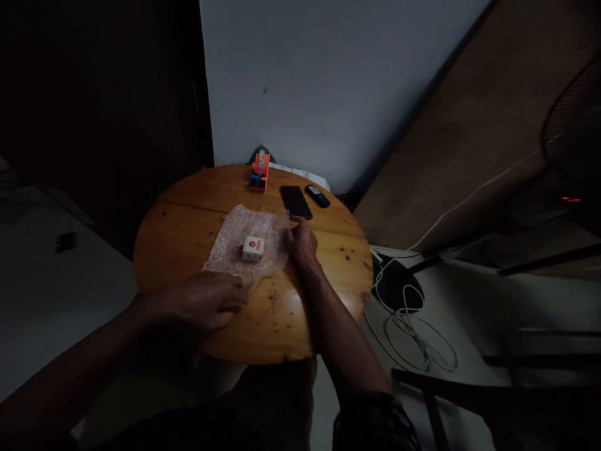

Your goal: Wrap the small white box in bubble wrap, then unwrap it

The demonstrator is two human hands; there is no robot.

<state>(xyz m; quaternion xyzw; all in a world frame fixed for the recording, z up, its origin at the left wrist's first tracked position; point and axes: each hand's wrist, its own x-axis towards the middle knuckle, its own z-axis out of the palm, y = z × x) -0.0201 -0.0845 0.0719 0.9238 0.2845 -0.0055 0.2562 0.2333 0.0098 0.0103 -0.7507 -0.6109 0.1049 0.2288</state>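
A small white box (253,248) with a red print lies on a sheet of bubble wrap (225,243), spread on the round wooden table. My right hand (303,243) is closed at the sheet's right edge, thumb and fingers pinching it. At the near left corner, my left hand (211,300) is blurred by motion. Its fingers point right, over or beside the wrap's lower edge, and whether they grip it does not show.
Behind the wrap on the wooden table (328,282) are an orange tape dispenser (260,170), a black smartphone (296,202) and a dark remote-like handset (318,196). White cable (408,319) coils on the floor at right, near a dark fan (570,125).
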